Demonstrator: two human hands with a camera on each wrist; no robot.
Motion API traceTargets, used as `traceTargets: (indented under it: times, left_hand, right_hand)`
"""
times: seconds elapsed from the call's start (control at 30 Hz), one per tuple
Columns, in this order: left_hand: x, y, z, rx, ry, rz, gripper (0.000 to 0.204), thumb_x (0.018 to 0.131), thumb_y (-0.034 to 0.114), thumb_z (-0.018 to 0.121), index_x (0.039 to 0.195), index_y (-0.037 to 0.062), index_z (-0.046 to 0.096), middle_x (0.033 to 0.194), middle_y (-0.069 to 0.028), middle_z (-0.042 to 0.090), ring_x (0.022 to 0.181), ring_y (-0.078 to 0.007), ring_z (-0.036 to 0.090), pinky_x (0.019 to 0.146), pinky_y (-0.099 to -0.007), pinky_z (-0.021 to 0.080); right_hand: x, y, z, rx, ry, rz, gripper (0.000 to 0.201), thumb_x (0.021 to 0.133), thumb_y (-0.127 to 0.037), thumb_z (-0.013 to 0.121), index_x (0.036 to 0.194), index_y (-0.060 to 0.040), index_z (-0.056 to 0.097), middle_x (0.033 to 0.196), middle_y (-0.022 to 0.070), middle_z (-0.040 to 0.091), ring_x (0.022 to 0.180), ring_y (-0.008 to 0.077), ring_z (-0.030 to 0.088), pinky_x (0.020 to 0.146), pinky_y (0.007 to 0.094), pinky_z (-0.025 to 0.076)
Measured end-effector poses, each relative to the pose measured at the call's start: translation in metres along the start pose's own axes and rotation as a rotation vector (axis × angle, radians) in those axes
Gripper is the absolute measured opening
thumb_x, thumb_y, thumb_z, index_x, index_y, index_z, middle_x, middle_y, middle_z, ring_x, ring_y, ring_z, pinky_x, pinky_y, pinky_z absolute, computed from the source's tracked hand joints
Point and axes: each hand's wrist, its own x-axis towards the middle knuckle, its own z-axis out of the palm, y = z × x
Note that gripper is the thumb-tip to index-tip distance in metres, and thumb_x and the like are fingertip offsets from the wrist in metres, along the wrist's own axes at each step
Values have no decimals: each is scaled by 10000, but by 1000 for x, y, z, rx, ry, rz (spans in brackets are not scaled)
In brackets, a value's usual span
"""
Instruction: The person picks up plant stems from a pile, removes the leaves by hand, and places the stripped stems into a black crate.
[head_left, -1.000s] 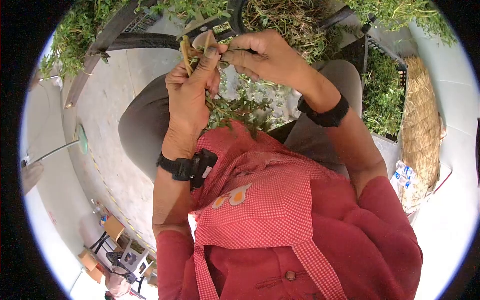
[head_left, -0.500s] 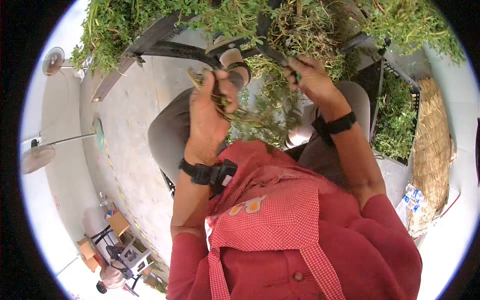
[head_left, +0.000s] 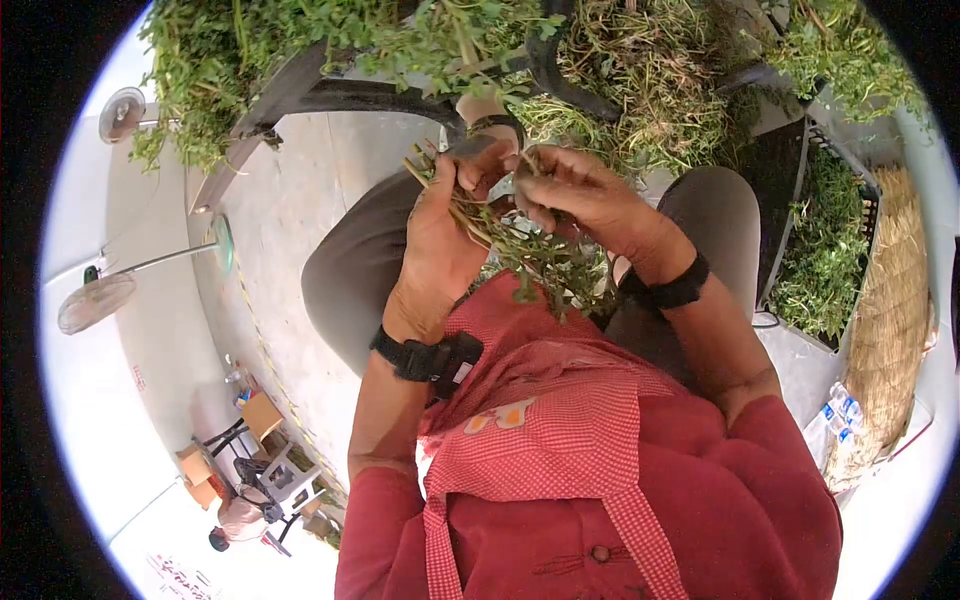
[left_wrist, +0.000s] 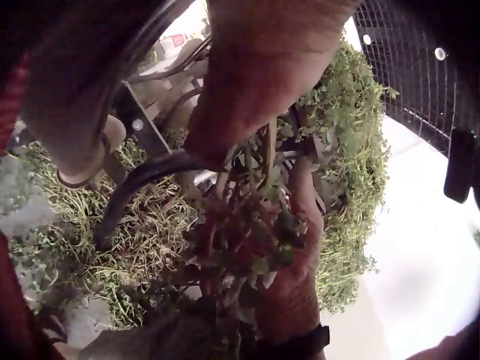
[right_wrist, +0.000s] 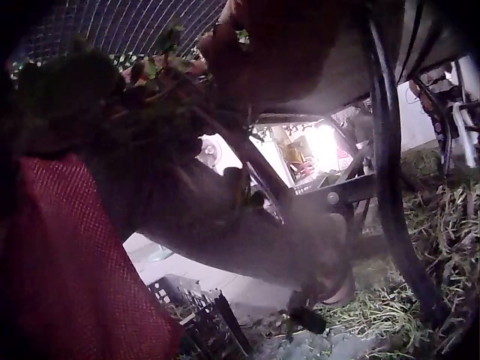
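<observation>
In the head view my left hand grips a bunch of leafy green stems, its fingers curled round them. Pale cut-looking ends poke out above the thumb, and the leaves hang down toward the apron. Close beside it, my right hand has its fingers bent and pinches a stem right at the left fingertips. The left wrist view has the leafy bunch hanging between the two hands, with the right hand behind it. Dark leaves and shadow hide most of the fingers in the right wrist view.
Heaped greens lie on the raised black-framed surface ahead. Below it is a pile of stringy stems. At the right stand a black crate of greens, a straw roll and plastic bottles. A person sits far left.
Half a second ago my right hand was off to the right, apart from the left; it has come back to the bunch. My left hand has kept its grip throughout.
</observation>
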Motion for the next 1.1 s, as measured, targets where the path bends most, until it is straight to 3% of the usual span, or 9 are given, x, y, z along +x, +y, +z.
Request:
traceTargets:
  times: [0.1,0.17,0.3,0.37,0.53,0.6,0.77,0.83,1.1]
  left_hand:
    - [2,-3,3,-10,13,20,362,975,362,319,776,95,460,1214,-125,524,1124,-230,473,943,-384,386]
    - [3,-3,6,71,49,-7,562,971,424,245,1244,-24,447,1226,-130,509,1154,-248,467,1007,-381,349]
    - [7,-8,-5,54,-8,-9,565,972,420,247,1243,-36,442,1225,-130,511,1165,-242,458,1016,-383,339]
    - [4,-8,-1,2,1,7,345,968,352,359,826,65,489,1193,-133,524,1123,-249,462,982,-394,363]
    - [0,-8,-1,139,14,94,344,956,374,395,813,75,491,1133,-105,544,1060,-238,486,920,-374,388]
    - [-2,-7,1,191,36,110,343,951,383,406,812,81,492,1103,-94,552,1017,-229,503,886,-367,401]
    - [-5,-2,-1,110,-47,16,348,950,400,398,756,117,450,932,-93,575,708,-186,525,592,-314,437]
    - [-7,0,-3,135,3,43,351,962,396,361,739,134,434,907,-80,580,688,-171,508,542,-282,406]
    - [-7,1,-1,133,98,47,339,958,393,374,821,109,496,913,-86,593,684,-163,523,553,-281,417]
  right_hand:
    - [5,3,1,-220,14,-15,278,888,-268,579,1030,-30,572,735,-24,551,645,22,476,525,183,371]
    - [5,6,4,-389,51,-187,286,849,-247,634,992,-2,602,758,-11,588,689,27,476,615,213,424]
    - [9,20,7,-644,93,-237,232,805,-200,672,925,-7,627,737,8,588,683,50,497,625,240,437]
    - [9,20,1,-680,105,-238,221,807,-188,667,916,-1,626,729,4,585,679,51,495,615,240,429]
    - [9,17,-12,-570,207,-239,189,808,-155,658,903,5,622,695,-15,559,642,48,472,577,234,394]
    - [8,12,-13,-59,217,-79,143,823,-163,641,846,-26,611,666,-32,522,601,41,443,538,222,348]
    - [8,17,-18,225,155,-106,147,871,-199,585,784,-83,560,635,-49,472,542,57,403,493,213,321]
    - [12,12,-44,663,6,-233,184,872,-224,587,863,-40,594,675,-13,529,537,72,445,473,212,340]
    - [0,-8,-25,152,189,-152,166,882,-157,540,990,-36,573,794,49,594,546,66,431,445,209,329]
